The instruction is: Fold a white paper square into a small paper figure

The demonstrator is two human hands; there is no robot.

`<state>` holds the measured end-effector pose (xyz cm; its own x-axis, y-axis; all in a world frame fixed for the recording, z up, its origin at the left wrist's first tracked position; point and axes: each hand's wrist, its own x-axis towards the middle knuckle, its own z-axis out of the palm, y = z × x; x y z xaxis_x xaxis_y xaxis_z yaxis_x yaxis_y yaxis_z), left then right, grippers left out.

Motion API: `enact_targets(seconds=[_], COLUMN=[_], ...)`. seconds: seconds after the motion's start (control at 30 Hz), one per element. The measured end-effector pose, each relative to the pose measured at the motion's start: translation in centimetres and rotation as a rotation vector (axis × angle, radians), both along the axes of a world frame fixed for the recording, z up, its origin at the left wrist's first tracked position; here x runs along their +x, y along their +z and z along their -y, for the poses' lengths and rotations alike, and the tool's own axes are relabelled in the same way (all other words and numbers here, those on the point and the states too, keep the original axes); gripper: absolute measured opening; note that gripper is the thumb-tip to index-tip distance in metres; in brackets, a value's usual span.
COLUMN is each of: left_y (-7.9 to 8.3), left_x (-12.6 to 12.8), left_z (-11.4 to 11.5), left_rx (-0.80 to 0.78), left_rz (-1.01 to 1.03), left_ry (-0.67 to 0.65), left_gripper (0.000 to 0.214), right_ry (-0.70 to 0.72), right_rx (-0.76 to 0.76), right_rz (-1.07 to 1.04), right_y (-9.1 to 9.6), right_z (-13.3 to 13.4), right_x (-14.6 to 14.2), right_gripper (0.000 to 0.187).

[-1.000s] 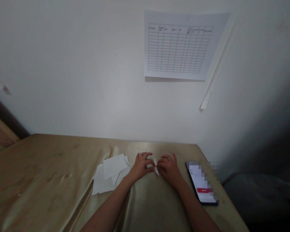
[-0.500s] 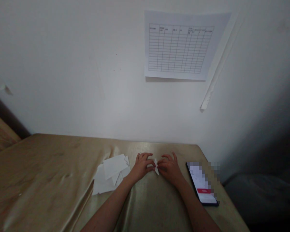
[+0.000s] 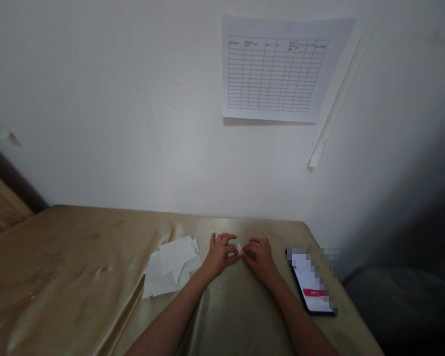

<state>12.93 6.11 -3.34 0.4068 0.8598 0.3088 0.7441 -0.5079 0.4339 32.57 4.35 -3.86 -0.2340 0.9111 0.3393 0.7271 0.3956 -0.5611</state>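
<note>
Between my two hands is a small white piece of paper, pinched at its sides just above the table. My left hand grips it with thumb and forefinger, the other fingers curved above. From the right, my right hand pinches the same piece, its fingertips almost meeting those of the left. The fingers cover most of the paper, so its folds cannot be made out. Left of my left hand lies a loose pile of torn white paper sheets.
A phone with a lit screen lies to the right on the gold-brown tablecloth. Behind the table rises a white wall, with a printed table sheet stuck on it. The cloth has raised creases at the left.
The white piece of paper has turned or been folded smaller between my fingertips; its lower point no longer shows. Both hands stay in nearly the same place.
</note>
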Motion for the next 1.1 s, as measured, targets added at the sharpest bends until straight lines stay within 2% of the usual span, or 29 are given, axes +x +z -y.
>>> enact_targets(seconds=[0.37,1.1], left_y=[0.8,0.3], left_x=[1.2,1.3], left_z=[0.3,-0.5], left_rx=[-0.113,-0.16], left_rz=[0.002,-0.012], left_ry=[0.154,0.188], left_gripper=[0.004,0.005], right_ry=[-0.189,-0.216], right_rx=[-0.081,-0.083], right_rz=[0.135,0.235], right_y=[-0.5,0.1], right_z=[-0.2,0.1], right_x=[-1.1,-1.5], right_gripper=[0.011,0.018])
